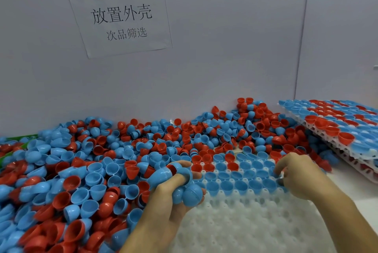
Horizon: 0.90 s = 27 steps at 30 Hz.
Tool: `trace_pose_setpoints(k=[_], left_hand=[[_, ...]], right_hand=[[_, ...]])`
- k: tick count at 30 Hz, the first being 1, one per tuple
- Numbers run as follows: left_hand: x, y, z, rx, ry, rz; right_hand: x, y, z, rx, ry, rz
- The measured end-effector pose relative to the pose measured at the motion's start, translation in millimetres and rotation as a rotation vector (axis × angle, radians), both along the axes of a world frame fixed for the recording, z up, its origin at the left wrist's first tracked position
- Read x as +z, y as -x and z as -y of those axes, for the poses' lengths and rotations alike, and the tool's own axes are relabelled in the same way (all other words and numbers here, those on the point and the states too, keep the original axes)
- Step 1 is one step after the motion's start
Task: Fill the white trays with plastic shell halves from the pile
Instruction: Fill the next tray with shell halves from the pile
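A big pile of blue and red plastic shell halves (86,162) covers the table's left and back. In front of me lies a white tray (241,224); its far rows hold blue and a few red halves, its near rows are bare holes. My left hand (173,195) grips a bunch of blue shell halves (184,189) at the tray's left edge. My right hand (298,175) hovers over the tray's right end, fingers curled down, pinching a blue half (278,177) at a filled row.
A stack of filled white trays (335,127) leans tilted at the right, against the pile. A grey wall with a paper sign (120,17) stands right behind the table. A green strip (18,140) shows at the far left.
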<state>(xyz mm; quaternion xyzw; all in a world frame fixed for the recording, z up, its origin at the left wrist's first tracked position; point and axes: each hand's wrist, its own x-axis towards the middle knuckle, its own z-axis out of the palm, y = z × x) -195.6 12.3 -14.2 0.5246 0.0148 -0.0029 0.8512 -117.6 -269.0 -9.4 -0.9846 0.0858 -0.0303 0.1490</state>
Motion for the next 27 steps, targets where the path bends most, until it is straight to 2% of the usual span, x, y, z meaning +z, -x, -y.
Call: trace_pose_setpoints(k=[7, 10, 13, 16, 18, 21, 27], left_hand=[[1, 2, 0, 0.019, -0.03, -0.015], [4, 1, 0, 0.03, -0.041, -0.025], [4, 1, 1, 0.03, -0.072, -0.028], [2, 0, 3, 0.06, -0.106, -0.069], [2, 0, 5, 0.052, -0.138, -0.094], [0, -1, 3, 0.067, -0.14, -0.125], [-1, -2, 2, 0.039, -0.073, -0.113]], right_hand=[[-5, -5, 8, 0.035, 0.041, -0.024], [12, 6, -1, 0.119, 0.029, 0.066], [32, 30, -42, 0.409, -0.244, 0.187], [40, 57, -94, 0.729, -0.596, 0.076], [32, 64, -115, 0.815, -0.666, 0.07], [23, 64, -127, 0.775, -0.726, 0.151], [22, 58, -124, 0.66, -0.886, 0.112]])
